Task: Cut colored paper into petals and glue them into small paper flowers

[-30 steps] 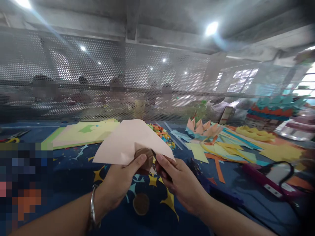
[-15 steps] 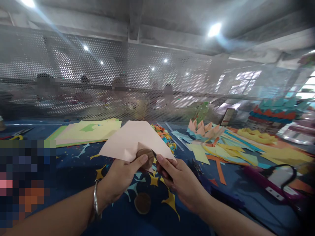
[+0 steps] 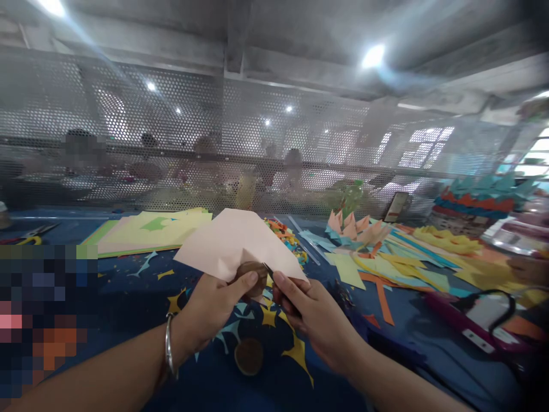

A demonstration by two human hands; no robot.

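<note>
My left hand, a silver bangle on its wrist, pinches a pale pink sheet of paper together with a round brown disc. The thumb lies on the disc. My right hand is closed round a small tool with a thin dark pointed blade; its handle is hidden in the fingers. The blade's tip is at the disc's right edge, beside the paper. Below my hands, a second brown disc lies on the dark blue table among yellow and light blue paper offcuts.
Stacked coloured sheets lie back left, near yellow-handled scissors. At right are a peach paper crown, paper strips, a phone and a purple object with a black cord. A perforated screen stands behind.
The dark blade's tip shows more now and points up and left at the disc's edge. The paper has shifted slightly; both hands stay in nearly the same place.
</note>
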